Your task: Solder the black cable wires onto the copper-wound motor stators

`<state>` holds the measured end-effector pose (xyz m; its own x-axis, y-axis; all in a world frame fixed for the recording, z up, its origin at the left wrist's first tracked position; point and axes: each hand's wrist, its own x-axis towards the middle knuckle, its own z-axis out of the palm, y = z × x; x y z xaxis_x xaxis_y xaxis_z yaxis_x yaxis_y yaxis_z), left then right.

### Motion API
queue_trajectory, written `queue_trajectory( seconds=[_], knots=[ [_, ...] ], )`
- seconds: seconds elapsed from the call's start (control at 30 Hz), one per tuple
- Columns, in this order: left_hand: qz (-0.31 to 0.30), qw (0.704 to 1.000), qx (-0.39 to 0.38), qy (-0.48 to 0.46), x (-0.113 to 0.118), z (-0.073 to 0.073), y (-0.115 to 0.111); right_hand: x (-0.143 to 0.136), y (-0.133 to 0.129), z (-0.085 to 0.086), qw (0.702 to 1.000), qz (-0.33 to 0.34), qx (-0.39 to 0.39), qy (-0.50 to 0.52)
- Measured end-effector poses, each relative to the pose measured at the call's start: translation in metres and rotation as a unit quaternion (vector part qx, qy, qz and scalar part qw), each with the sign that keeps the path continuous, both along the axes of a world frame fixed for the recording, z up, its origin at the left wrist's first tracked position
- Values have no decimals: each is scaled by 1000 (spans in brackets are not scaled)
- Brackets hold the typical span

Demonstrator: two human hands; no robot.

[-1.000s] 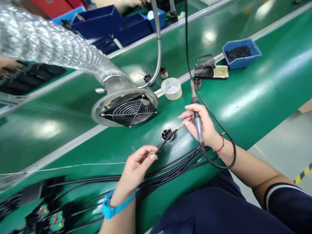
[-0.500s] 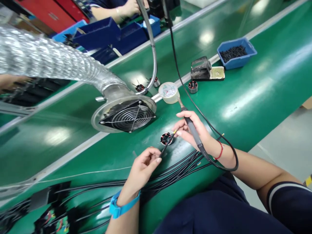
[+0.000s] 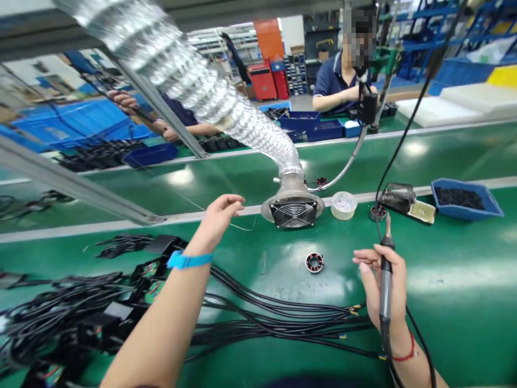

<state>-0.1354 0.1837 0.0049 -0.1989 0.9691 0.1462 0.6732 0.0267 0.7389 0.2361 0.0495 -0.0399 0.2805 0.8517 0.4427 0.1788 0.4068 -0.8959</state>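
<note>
My right hand (image 3: 385,285) is closed round a soldering iron (image 3: 386,291), its tip pointing up and away; thumb and other fingers stick out to the left. My left hand (image 3: 220,218), with a blue wristband, reaches over the bench left of the fan. Its fingers are bent, thumb and forefinger slightly apart, beside a thin pale wire (image 3: 242,228); I see no grip on it. A round motor stator (image 3: 314,262) with copper windings lies flat between my hands. Black cables (image 3: 283,328) with bared coloured ends run across the bench below it.
A fume-extractor fan (image 3: 294,214) hangs on a silver duct (image 3: 242,118) at centre. Behind are a tape roll (image 3: 344,207), another stator (image 3: 378,214), an iron stand (image 3: 399,196) and a blue bin (image 3: 464,207) of black parts. A co-worker (image 3: 339,81) sits across the bench.
My left hand has let go of the black cable and moved left and away, towards the thin wire. The soldering iron has swung back to the right, off the stator. My view has lifted.
</note>
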Motion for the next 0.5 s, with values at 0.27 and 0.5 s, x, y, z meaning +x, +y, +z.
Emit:
queue_trajectory(
  seconds=[0.27, 0.5],
  knots=[
    [-130, 983, 44, 119, 40, -45, 100, 14, 10, -25, 996, -50, 72, -28],
    [-200, 947, 53, 245, 63, -71, 121, 15, 18, -30, 990, -84, 84, -80]
  ],
)
